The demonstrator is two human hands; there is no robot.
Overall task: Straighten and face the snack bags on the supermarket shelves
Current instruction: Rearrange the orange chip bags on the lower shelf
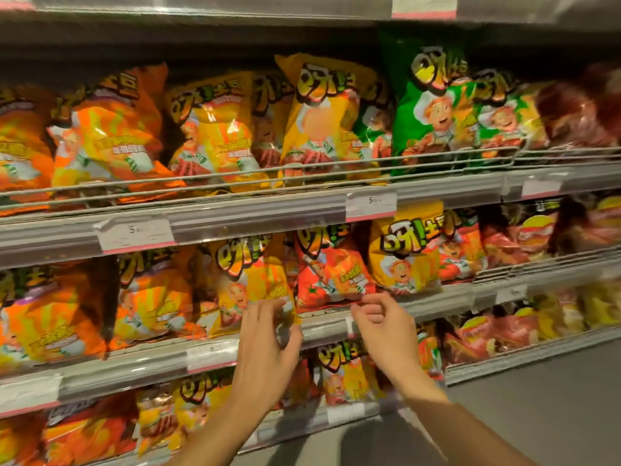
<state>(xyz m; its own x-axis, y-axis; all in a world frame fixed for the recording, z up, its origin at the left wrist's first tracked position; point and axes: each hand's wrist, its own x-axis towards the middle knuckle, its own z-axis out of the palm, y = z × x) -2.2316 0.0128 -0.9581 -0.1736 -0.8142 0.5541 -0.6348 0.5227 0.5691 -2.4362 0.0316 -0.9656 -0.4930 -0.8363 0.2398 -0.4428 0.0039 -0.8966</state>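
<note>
- Head view looks along tiered supermarket shelves (268,210) packed with snack bags, each tier fronted by a price rail; wire guards run along the top tier.
- On the middle tier, in front of the person, a yellow bag (250,280) leans with its top tipped right, and just right of it a red bag (331,274) sits tilted as well; both overhang the rail slightly.
- The left hand (268,334) grips the lower right corner of the yellow bag, fingers curled round the crinkled foil.
- The right hand (379,317) pinches the bottom seam of the red bag between thumb and fingertips.
- To do this step well, each bag should probably be lifted by its base rather than dragged, turned upright with its printed face outward, then seated behind the rail level with its neighbours.
- A light grip seems wise, since squeezing could crush the contents.
</note>
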